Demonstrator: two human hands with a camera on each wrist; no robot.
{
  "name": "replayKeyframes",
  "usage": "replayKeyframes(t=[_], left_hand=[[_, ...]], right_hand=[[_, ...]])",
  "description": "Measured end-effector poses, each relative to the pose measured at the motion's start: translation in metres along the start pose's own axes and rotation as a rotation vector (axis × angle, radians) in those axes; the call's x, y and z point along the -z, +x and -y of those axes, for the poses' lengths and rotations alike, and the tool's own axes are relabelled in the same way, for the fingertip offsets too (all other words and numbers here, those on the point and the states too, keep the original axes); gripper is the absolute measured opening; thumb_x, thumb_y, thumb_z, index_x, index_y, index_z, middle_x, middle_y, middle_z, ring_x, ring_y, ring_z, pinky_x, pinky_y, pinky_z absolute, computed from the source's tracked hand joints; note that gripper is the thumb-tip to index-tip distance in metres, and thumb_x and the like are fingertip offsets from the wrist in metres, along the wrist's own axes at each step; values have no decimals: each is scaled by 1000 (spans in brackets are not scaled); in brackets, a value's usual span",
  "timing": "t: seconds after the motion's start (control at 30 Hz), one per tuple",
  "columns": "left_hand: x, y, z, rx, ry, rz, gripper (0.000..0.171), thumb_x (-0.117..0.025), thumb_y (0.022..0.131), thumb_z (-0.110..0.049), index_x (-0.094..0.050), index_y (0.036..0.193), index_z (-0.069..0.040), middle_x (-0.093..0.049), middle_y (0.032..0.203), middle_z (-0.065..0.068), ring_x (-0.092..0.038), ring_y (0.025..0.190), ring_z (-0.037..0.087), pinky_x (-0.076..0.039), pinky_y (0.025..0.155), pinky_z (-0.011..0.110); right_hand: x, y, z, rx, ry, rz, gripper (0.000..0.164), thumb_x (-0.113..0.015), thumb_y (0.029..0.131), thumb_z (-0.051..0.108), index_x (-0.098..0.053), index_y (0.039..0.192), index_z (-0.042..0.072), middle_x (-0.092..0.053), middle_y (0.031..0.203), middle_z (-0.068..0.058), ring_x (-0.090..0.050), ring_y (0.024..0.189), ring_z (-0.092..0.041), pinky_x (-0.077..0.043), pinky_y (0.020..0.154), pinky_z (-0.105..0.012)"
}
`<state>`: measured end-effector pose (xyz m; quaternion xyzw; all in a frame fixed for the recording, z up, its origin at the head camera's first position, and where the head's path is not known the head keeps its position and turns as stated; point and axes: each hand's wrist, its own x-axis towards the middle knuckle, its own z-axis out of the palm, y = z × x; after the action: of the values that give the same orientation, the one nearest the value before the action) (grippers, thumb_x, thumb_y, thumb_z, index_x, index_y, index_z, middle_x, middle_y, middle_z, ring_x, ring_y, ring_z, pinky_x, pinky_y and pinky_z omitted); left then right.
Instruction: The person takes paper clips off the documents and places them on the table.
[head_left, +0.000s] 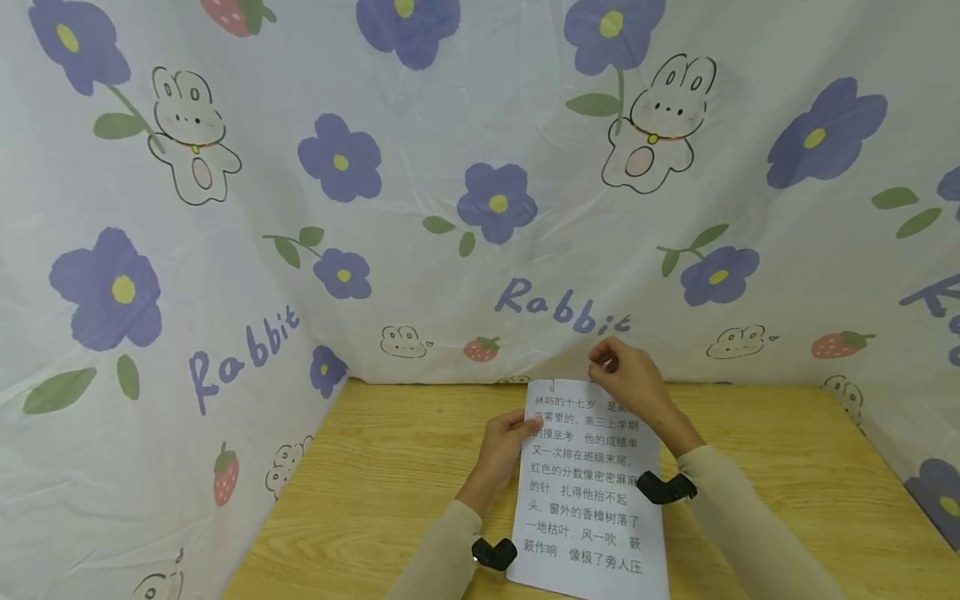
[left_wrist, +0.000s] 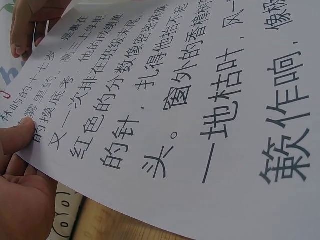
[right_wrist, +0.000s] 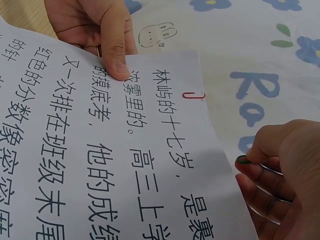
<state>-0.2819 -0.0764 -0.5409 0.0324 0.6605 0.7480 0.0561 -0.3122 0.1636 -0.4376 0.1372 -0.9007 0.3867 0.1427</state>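
Note:
My left hand [head_left: 497, 450] holds the left edge of a white sheet of paper [left_wrist: 125, 195] printed with large black Chinese text, thumb on the front. The sheet is tilted up over the table. A red paper clip [right_wrist: 194, 95] sits on its top edge, toward the left corner. Between thumb and forefinger, my right hand [head_left: 632, 382] pinches a small green paper clip [right_wrist: 243, 159], mostly covered by the fingertips. That hand is just beyond the top edge, right of the red clip. Both hands also show in the right wrist view.
The wooden table [head_left: 757, 475] extends to both sides of the paper. A white cloth [head_left: 420, 250] with purple flowers, rabbits and strawberries hangs behind the table and along its sides. Black wrist bands [head_left: 666, 488] sit over the beige sleeves [head_left: 738, 508].

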Motion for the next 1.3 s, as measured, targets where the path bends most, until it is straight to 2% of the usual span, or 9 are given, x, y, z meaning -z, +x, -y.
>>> replayKeyframes(t=[0.23,0.53,0.83,1.0,1.1,1.23,1.3], left_hand=[[-1,0,-2,2,0,-3,32,-75,101,-18,-75,126,2,-81,110,17,-79,86,16,-64,73,25],[0,0,-2,-1,7,5,32,-73,102,-19,-74,127,2,-81,111,18,-80,88,17,-64,74,25],[1,0,-1,-10,8,10,32,-73,102,-18,-74,126,2,-81,110,18,-80,86,16,-64,73,25],[1,0,-2,-13,8,17,31,-73,102,-18,-74,126,2,-81,110,18,-79,86,15,-64,73,25],[1,-1,-3,-14,11,20,31,-73,102,-18,-74,127,2,-81,111,18,-80,86,15,-64,73,25],[1,-1,-2,-6,12,13,31,-73,102,-18,-75,126,1,-81,110,18,-80,87,16,-64,73,24],[1,0,-1,-2,14,8,31,-73,102,-18,-75,126,2,-81,110,18,-80,87,17,-64,74,24]], right_hand=[[2,-1,-1,2,27,-12,16,-71,101,16,-72,114,8,-77,104,-9,-70,89,-24,-54,80,-38],[6,1,-4,21,25,-28,13,-72,102,14,-75,112,7,-78,104,-10,-71,90,-26,-53,73,-28],[16,1,-8,33,14,-64,13,-74,101,11,-80,111,6,-80,107,-12,-72,92,-28,-52,74,-30],[24,1,-14,17,1,-99,14,-73,101,11,-80,113,6,-80,107,-14,-65,83,-26,-47,68,-27],[29,0,-18,5,0,-124,15,-73,101,12,-80,113,7,-80,109,-15,-66,86,-28,-50,74,-32],[36,-3,-24,-8,17,-147,16,-72,102,13,-79,113,5,-80,111,-16,-72,103,-34,-54,90,-42],[39,-4,-28,-13,15,-160,15,-72,102,13,-79,113,5,-80,111,-16,-73,105,-35,-54,90,-41]])
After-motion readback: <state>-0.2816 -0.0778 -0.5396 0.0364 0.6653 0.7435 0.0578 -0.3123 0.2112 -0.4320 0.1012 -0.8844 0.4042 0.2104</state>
